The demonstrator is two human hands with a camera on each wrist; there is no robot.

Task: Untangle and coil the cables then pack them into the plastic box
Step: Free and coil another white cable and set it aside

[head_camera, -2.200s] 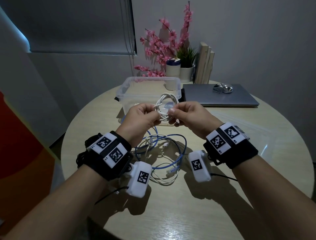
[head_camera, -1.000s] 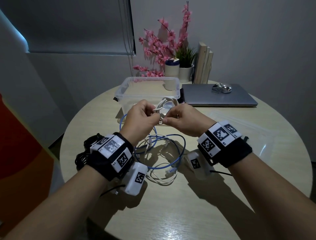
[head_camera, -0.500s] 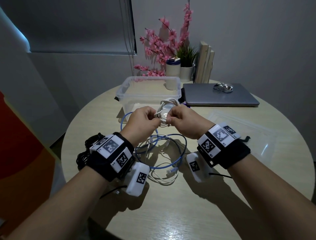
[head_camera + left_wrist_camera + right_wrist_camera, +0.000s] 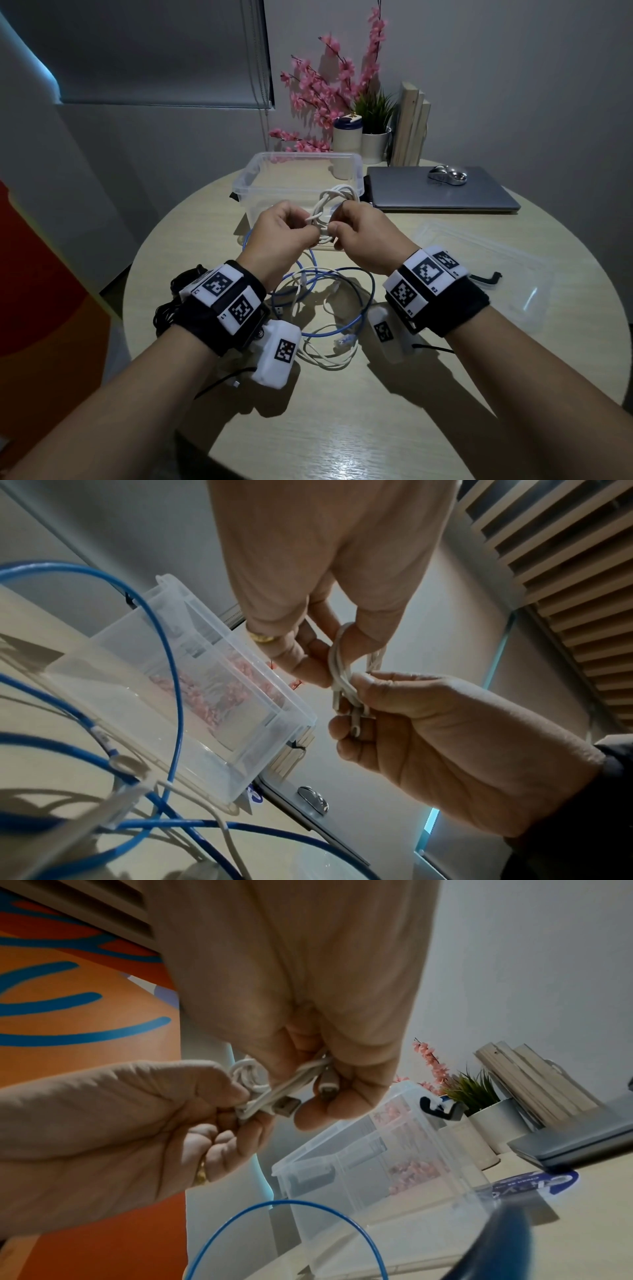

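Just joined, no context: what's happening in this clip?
A person is tidying cables at a round table. Both hands hold a coiled white cable in the air in front of the clear plastic box: the left hand and the right hand pinch its wrapped middle. The box looks empty. A blue cable and more white cable lie tangled on the table, a black cable at the left edge.
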